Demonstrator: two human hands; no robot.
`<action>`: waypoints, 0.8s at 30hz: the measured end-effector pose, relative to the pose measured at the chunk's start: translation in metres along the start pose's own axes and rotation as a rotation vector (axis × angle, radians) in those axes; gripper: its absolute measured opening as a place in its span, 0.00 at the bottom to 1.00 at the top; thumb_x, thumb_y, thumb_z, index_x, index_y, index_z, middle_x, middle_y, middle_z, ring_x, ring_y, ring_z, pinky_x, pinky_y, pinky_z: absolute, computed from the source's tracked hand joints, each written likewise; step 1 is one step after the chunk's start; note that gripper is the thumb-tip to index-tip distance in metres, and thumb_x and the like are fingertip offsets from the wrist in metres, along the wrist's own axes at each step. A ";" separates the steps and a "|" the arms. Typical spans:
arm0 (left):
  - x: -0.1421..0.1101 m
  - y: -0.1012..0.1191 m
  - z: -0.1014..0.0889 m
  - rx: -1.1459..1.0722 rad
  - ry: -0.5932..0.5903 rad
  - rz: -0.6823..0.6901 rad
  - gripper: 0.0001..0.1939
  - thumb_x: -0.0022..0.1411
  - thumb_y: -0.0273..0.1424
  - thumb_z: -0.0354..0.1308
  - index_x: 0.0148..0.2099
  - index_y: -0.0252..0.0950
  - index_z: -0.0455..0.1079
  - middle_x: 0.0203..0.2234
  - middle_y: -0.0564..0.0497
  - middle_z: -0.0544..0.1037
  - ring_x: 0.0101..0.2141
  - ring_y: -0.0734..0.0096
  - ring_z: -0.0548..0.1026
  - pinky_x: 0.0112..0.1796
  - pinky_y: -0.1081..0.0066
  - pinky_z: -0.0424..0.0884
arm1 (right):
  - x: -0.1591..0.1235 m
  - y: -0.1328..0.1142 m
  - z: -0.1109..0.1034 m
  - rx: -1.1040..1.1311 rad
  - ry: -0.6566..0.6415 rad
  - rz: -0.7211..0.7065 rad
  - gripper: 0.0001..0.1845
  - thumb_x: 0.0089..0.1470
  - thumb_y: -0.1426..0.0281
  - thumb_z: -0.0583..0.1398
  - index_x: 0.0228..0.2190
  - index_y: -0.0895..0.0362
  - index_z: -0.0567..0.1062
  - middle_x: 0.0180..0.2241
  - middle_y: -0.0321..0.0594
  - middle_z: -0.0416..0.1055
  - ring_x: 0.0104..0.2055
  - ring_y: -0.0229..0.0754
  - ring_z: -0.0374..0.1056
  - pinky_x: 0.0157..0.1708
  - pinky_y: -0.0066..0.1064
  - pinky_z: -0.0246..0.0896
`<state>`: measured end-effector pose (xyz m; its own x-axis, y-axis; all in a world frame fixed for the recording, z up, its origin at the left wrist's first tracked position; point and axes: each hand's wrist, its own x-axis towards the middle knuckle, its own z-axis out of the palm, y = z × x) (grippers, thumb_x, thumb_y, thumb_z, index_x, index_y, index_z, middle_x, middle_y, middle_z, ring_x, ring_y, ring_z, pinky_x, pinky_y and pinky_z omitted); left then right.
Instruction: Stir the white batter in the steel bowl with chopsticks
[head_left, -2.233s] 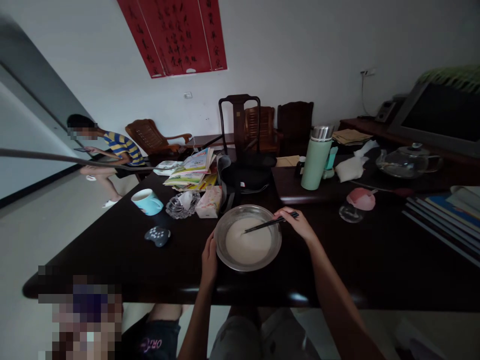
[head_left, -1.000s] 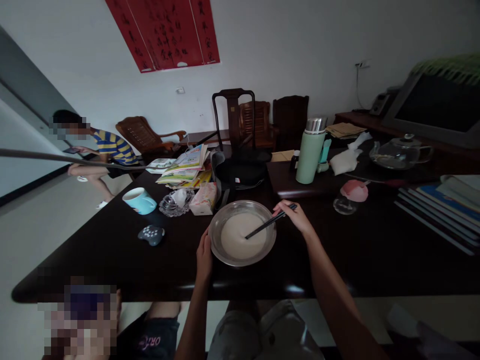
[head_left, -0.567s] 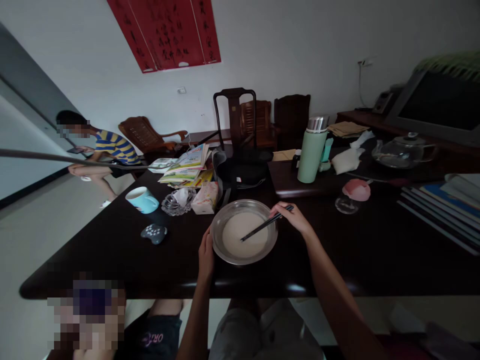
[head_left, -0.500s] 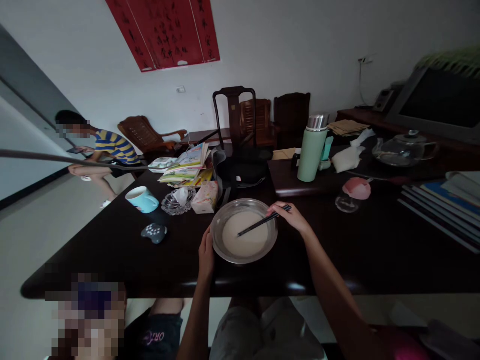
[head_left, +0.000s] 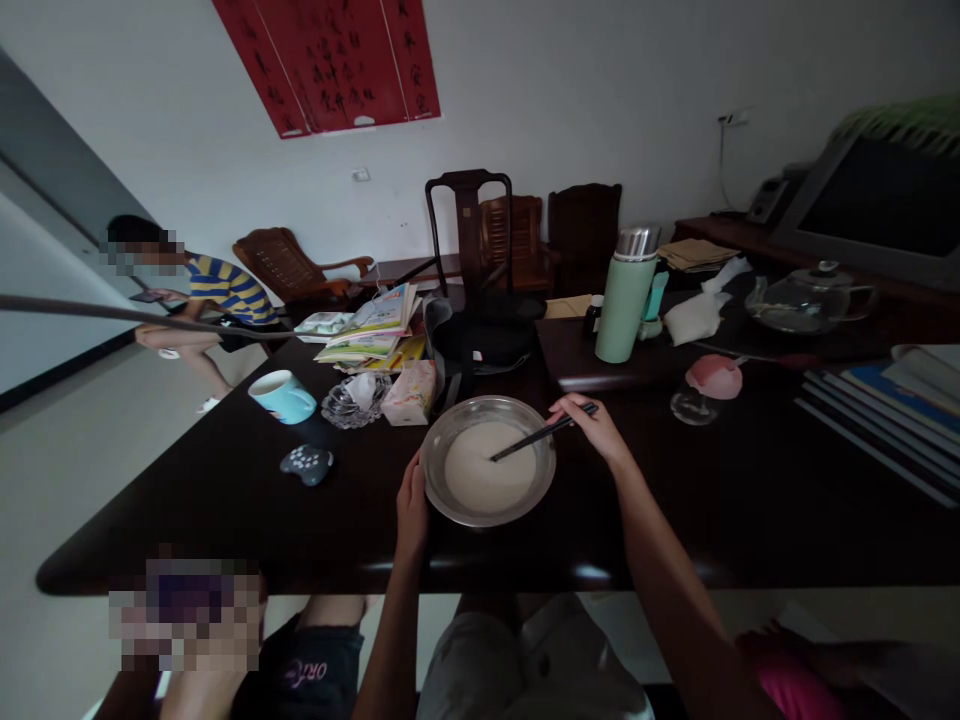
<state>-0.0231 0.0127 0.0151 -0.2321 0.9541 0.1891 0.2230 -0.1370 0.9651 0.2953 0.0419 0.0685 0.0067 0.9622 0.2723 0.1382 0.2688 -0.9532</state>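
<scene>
A steel bowl [head_left: 437, 492] stands on the dark table near its front edge, holding a pale, milky liquid [head_left: 480, 482]. My right hand [head_left: 589, 425] is closed round a pair of dark chopsticks [head_left: 534, 437] over the bowl's right rim. Their tips dip into the liquid near its middle. Against the bowl's left outer side rests my left hand [head_left: 412, 505], fingers curled along the wall; part of the fingers is hidden behind the bowl.
Left of the bowl are a game controller [head_left: 307, 464], a blue mug [head_left: 283, 397], a glass dish [head_left: 355, 402] and a tissue pack [head_left: 410, 392]. A green thermos [head_left: 625, 300] and a pink-lidded jar [head_left: 709, 385] stand right. One person [head_left: 225, 290] sits far left, another [head_left: 315, 650] near left.
My right hand and the chopsticks have shifted a little to the right and up, with the tips moving across the liquid. My left hand stays at the bowl.
</scene>
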 end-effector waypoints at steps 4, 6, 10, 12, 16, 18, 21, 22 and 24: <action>0.000 0.001 0.000 -0.001 -0.002 -0.005 0.22 0.64 0.46 0.49 0.54 0.45 0.72 0.55 0.50 0.74 0.60 0.54 0.66 0.61 0.56 0.59 | -0.001 -0.001 0.004 0.037 -0.104 0.014 0.22 0.56 0.50 0.57 0.31 0.55 0.78 0.27 0.40 0.80 0.32 0.44 0.75 0.34 0.34 0.65; 0.001 0.001 0.000 0.005 -0.005 -0.004 0.22 0.64 0.46 0.49 0.54 0.45 0.72 0.55 0.51 0.74 0.60 0.54 0.66 0.61 0.56 0.59 | 0.000 0.000 0.006 0.041 -0.126 -0.017 0.20 0.55 0.51 0.59 0.31 0.55 0.79 0.30 0.40 0.81 0.36 0.46 0.76 0.38 0.35 0.66; 0.000 0.000 -0.001 0.011 -0.008 -0.012 0.22 0.63 0.48 0.50 0.54 0.46 0.72 0.54 0.52 0.75 0.59 0.54 0.67 0.60 0.55 0.60 | 0.001 0.002 0.002 0.000 0.002 -0.007 0.21 0.56 0.50 0.57 0.31 0.54 0.78 0.30 0.40 0.81 0.35 0.45 0.75 0.34 0.34 0.65; 0.000 0.000 0.000 0.007 -0.004 -0.017 0.22 0.63 0.48 0.50 0.54 0.47 0.72 0.54 0.53 0.75 0.59 0.54 0.67 0.60 0.56 0.60 | 0.001 0.003 0.000 -0.002 0.004 0.014 0.22 0.57 0.50 0.56 0.30 0.55 0.77 0.27 0.40 0.80 0.32 0.44 0.74 0.31 0.32 0.63; 0.000 -0.002 0.000 -0.002 0.005 -0.023 0.21 0.64 0.47 0.50 0.54 0.47 0.72 0.54 0.54 0.75 0.59 0.56 0.67 0.60 0.59 0.61 | 0.000 0.001 0.005 0.023 -0.133 -0.007 0.21 0.56 0.50 0.58 0.32 0.55 0.78 0.30 0.40 0.80 0.35 0.45 0.76 0.35 0.34 0.65; 0.000 -0.003 0.000 -0.006 0.005 -0.024 0.21 0.65 0.46 0.49 0.55 0.47 0.72 0.54 0.53 0.75 0.59 0.56 0.67 0.61 0.59 0.60 | 0.001 0.001 0.006 0.027 -0.112 -0.029 0.20 0.55 0.51 0.59 0.32 0.54 0.79 0.32 0.40 0.81 0.38 0.46 0.76 0.38 0.35 0.66; 0.001 -0.002 0.000 -0.014 0.007 -0.029 0.22 0.65 0.46 0.49 0.55 0.44 0.72 0.54 0.51 0.75 0.59 0.55 0.67 0.61 0.57 0.59 | 0.001 0.003 0.001 0.015 -0.001 -0.014 0.21 0.57 0.51 0.57 0.32 0.55 0.78 0.29 0.40 0.80 0.34 0.45 0.75 0.34 0.33 0.65; 0.001 -0.001 0.001 -0.018 0.009 -0.030 0.23 0.65 0.46 0.49 0.55 0.42 0.72 0.54 0.49 0.75 0.59 0.55 0.67 0.61 0.57 0.58 | 0.001 0.004 -0.001 0.012 0.015 -0.002 0.22 0.57 0.50 0.56 0.31 0.55 0.78 0.28 0.40 0.80 0.32 0.44 0.74 0.32 0.33 0.64; 0.000 0.001 0.002 -0.029 0.006 -0.030 0.24 0.65 0.46 0.49 0.56 0.38 0.71 0.55 0.47 0.74 0.59 0.55 0.67 0.61 0.56 0.57 | 0.000 0.003 -0.001 0.018 -0.016 0.011 0.22 0.58 0.50 0.56 0.31 0.55 0.78 0.26 0.40 0.79 0.29 0.43 0.73 0.31 0.32 0.63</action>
<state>-0.0215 0.0133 0.0160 -0.2435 0.9564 0.1612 0.1888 -0.1163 0.9751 0.2965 0.0432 0.0655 -0.0075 0.9657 0.2596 0.1203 0.2586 -0.9585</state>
